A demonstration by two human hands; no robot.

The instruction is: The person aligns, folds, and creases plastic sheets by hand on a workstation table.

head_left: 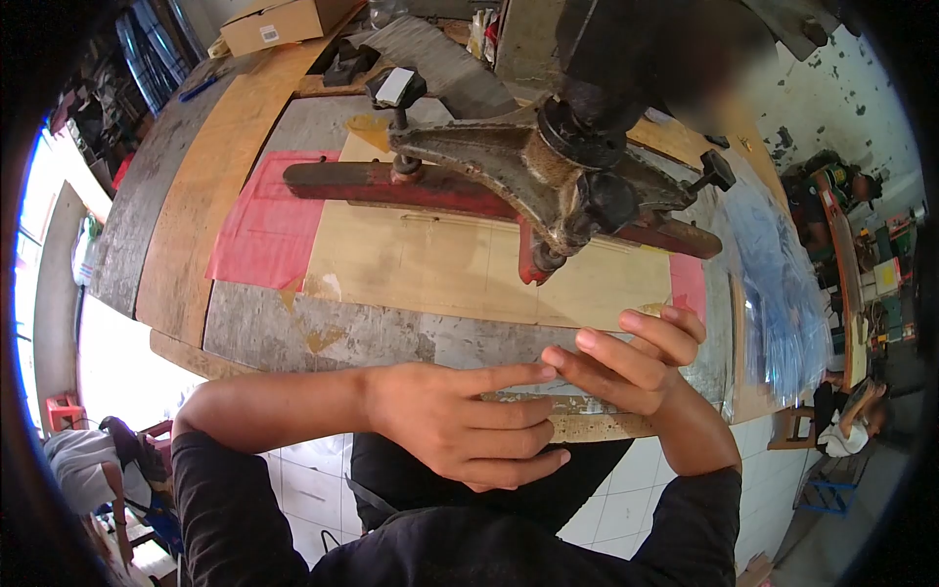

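Observation:
My left hand [460, 421] is held over the near edge of the worktable, fingers stretched out and slightly apart. Its index fingertip meets the fingertips of my right hand [631, 364], or nearly so. The right hand's fingers are loosely bent and spread, with the palm turned partly up. Nothing shows in either hand. Beyond them a metal press head [548, 186] carries a long red bar [450, 196] across a pale yellow sheet [440, 264]. Pink sheeting [259, 220] lies at the left end of the yellow sheet, and a smaller pink piece [688, 284] at its right end.
Clear plastic sheets [778, 303] are piled at the table's right side. A cardboard box [279, 24] and a blue pen-like object [198, 89] lie at the back left. A seated person [851, 421] is at the far right, and a red stool [66, 411] at the left.

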